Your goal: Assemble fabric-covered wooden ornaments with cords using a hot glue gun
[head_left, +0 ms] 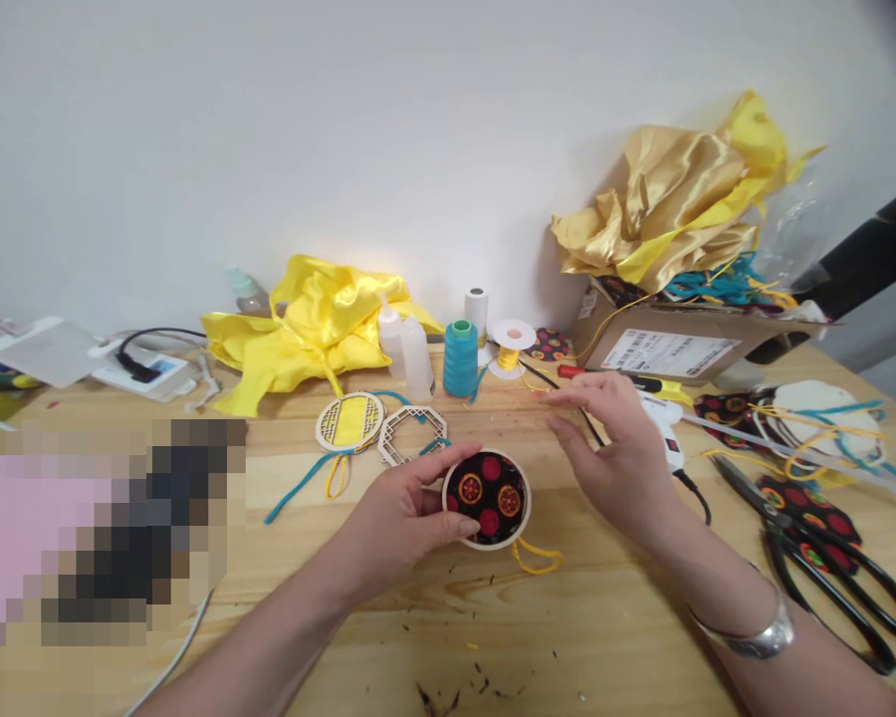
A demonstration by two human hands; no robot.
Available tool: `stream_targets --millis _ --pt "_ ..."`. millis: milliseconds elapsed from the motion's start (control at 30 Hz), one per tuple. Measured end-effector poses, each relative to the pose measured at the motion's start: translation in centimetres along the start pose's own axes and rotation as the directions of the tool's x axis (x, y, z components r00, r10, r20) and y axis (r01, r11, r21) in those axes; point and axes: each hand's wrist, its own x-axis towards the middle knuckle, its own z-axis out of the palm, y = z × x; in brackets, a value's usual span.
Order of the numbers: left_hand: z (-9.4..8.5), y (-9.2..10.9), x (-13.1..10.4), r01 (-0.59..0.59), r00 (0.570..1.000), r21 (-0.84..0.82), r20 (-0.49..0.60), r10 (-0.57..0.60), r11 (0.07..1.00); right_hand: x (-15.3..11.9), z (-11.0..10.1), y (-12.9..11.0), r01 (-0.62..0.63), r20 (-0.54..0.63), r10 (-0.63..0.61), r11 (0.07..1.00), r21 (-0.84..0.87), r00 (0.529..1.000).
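My left hand [425, 508] is closed on a round wooden frame filled with black fabric [489, 495] that has red and orange flower patterns. Its thumb lies across the fabric face and the fingers sit behind the rim. A yellow cord loop [536, 558] hangs from the frame's lower edge. Up and to the right, my right hand [616, 453] hovers over the table, thumb and fingers apart, with nothing visible between them. Just beyond its wrist lies a white glue gun [668, 428], partly hidden by the hand.
Black-handled scissors [784, 528] lie at right beside fabric scraps [821, 508]. Behind stand a teal thread cone [461, 360], a yellow cord spool [509, 349], squeeze bottles [416, 358] and a cardboard box [657, 334]. Two lattice pieces, one round [349, 422], one octagonal [412, 434], lie left.
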Motion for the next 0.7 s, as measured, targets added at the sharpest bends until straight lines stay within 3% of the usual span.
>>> stream_targets --millis 133,200,700 --pt "-0.04 0.0 0.06 -0.008 1.0 0.003 -0.005 0.008 1.0 -0.25 0.28 -0.66 0.215 0.157 -0.217 0.976 0.027 0.964" --pt "-0.03 -0.01 0.03 -0.01 1.0 -0.006 -0.001 0.01 1.0 -0.33 0.34 -0.84 0.262 0.217 -0.264 0.964 0.037 0.94" --pt "-0.06 -0.25 -0.1 -0.018 1.0 0.014 0.005 0.017 1.0 -0.76 1.07 -0.54 0.372 0.415 -0.302 0.923 -0.096 0.858"
